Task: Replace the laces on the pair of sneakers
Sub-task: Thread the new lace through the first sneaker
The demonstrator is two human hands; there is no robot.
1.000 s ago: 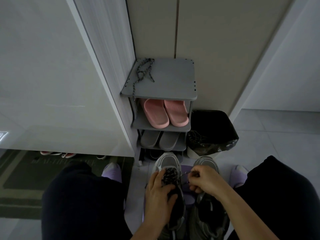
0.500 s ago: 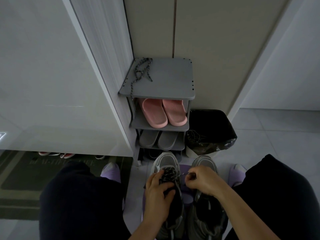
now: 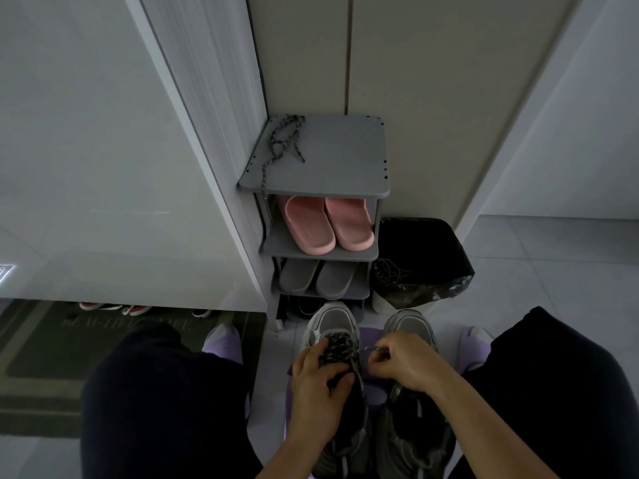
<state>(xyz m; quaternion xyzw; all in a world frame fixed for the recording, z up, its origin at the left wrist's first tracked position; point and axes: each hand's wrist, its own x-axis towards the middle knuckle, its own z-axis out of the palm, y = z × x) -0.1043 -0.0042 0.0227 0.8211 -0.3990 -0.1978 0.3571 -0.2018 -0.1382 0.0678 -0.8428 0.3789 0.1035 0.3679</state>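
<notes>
Two grey sneakers stand side by side on the floor between my knees. The left sneaker (image 3: 332, 323) carries a speckled dark lace (image 3: 337, 344) over its front eyelets. My left hand (image 3: 320, 392) grips this shoe across the tongue. My right hand (image 3: 403, 363) pinches the lace's end just right of the eyelets, above the right sneaker (image 3: 409, 328), whose lacing is hidden. Another speckled lace (image 3: 281, 143) lies loose on the top of the grey shoe rack (image 3: 345, 160), one end hanging over its front edge.
The rack holds pink slippers (image 3: 328, 224) and grey slippers (image 3: 316, 276). A black bag-lined bin (image 3: 423, 261) with dark laces inside stands right of it. A white cabinet (image 3: 103, 150) rises on the left. Purple slippers (image 3: 223, 340) are on my feet.
My right hand has shifted a little to the right with the lace end, drawing it away from the eyelets. My left hand stays on the left sneaker.
</notes>
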